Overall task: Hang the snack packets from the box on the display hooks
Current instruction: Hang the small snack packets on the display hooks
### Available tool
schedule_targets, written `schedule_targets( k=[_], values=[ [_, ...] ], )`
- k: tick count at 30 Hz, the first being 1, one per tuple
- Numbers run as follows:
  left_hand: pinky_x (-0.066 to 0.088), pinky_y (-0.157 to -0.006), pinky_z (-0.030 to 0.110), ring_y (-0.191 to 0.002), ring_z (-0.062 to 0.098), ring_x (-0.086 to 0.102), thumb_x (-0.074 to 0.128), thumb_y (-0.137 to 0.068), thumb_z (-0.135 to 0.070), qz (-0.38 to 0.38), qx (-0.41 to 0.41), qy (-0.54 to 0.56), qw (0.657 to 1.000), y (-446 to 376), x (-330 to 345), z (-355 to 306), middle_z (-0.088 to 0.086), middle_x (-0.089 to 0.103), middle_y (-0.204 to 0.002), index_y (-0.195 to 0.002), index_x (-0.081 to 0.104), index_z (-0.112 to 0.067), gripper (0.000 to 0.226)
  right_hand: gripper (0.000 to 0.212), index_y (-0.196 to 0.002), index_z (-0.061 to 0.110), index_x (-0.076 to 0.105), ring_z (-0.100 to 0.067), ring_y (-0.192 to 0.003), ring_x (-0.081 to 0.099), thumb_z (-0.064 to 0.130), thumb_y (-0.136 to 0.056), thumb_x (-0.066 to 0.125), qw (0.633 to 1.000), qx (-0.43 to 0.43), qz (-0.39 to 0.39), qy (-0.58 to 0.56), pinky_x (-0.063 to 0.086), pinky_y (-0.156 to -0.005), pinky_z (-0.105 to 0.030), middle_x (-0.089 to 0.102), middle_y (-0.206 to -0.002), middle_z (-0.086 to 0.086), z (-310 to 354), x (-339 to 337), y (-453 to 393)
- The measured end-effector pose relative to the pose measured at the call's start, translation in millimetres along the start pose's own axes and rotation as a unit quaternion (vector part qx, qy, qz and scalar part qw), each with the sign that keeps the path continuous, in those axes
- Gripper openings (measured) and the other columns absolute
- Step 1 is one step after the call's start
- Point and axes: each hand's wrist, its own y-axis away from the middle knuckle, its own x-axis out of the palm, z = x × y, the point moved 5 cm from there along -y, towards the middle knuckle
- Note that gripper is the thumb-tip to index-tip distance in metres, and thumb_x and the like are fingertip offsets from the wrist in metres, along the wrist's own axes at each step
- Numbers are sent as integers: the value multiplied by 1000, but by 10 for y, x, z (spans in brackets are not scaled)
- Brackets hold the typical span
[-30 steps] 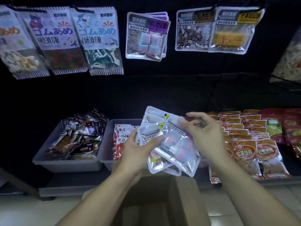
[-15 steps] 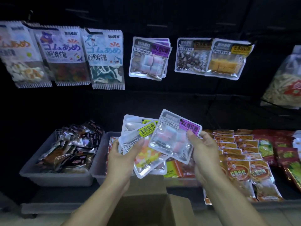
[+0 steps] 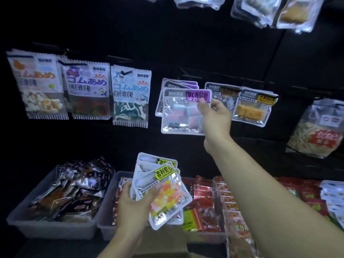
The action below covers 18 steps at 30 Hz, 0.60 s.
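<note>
The dark display wall (image 3: 130, 146) fills the background and carries rows of hanging packets. On the middle row, from the left: three tall gummy bags (image 3: 85, 90), side by side and overlapping at their edges; a stack of purple-label packets (image 3: 178, 84); a dark-label packet (image 3: 223, 94), partly hidden behind the right hand; a yellow-label packet (image 3: 255, 107). A larger noodle bag (image 3: 316, 131) hangs at the far right. More packets (image 3: 264, 10) hang on the row above, blurred.

Below, the shelf holds a grey bin (image 3: 50, 228) filled with dark wrappers, a second bin (image 3: 108, 211) beside it, and rows of red and orange packs (image 3: 208, 205) to the right. The second bin is partly covered by the left hand and its load. A brown cardboard box (image 3: 163, 244) sits at the bottom edge, mostly hidden by the left forearm.

The right hand (image 3: 216, 118) is raised to the middle row. Its grip is closed on the upper right corner of a purple-label snack packet (image 3: 180, 114), held flat directly in front of the hanging purple-label stack and covering most of it. The hook is not visible.

The left hand (image 3: 134, 205) is low, in front of the bins. Its grip holds a fanned bundle of yellow-label snack packets (image 3: 165, 194), thumb across the front.
</note>
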Motion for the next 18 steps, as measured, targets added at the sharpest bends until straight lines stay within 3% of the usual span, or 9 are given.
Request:
schedule_targets(
  k=[6,8,10,13,16,18],
  values=[
    [62,-91,55,-89,27,82,90,-80,-17,-7,7,23,1000,-30,-45,-19,2,84,-99,-111,72,-22,37,12,-104,20,71,-14,-71,61,30,-99,72,999,26,-35,11,48,-76,-34,67,-84,5,-98,34,-47],
    [62,-93,57,-91,27,82,91,-79,-20,-11,5,37,999,-34,-59,-22,1,84,-100,-112,71,-24,38,8,-97,22,69,-10,-62,60,29,-100,71,999,34,-35,12,48,-72,-31,65,-79,6,-104,52,-61],
    [61,-93,59,-93,28,82,92,-77,-24,-13,2,42,999,-27,-70,-32,1,83,-102,-112,71,-26,41,10,-93,22,68,-13,-72,62,28,-101,69,999,39,-34,16,47,-72,-27,67,-85,4,-113,92,-76],
    [62,-93,59,-92,28,82,92,-75,-25,-12,4,50,999,-25,-77,-47,0,84,-100,-110,71,-27,41,15,-111,15,71,-17,-91,64,27,-101,69,997,52,-48,17,46,-84,-31,72,-107,-2,-127,181,-170],
    [62,-92,56,-90,26,82,91,-79,-18,-13,8,54,998,-21,-89,-73,-2,84,-97,-109,71,-26,37,20,-115,12,71,-11,-83,63,25,-101,71,996,62,-52,34,45,-80,-26,69,-100,2,-98,281,-317],
    [63,-90,56,-87,26,82,90,-80,-16,-10,6,60,998,-11,-102,-98,-1,84,-95,-109,70,-25,36,25,-120,14,70,-14,-92,64,24,-98,73,995,66,-56,41,45,-85,-23,67,-103,4,-71,311,-400]
  ],
)
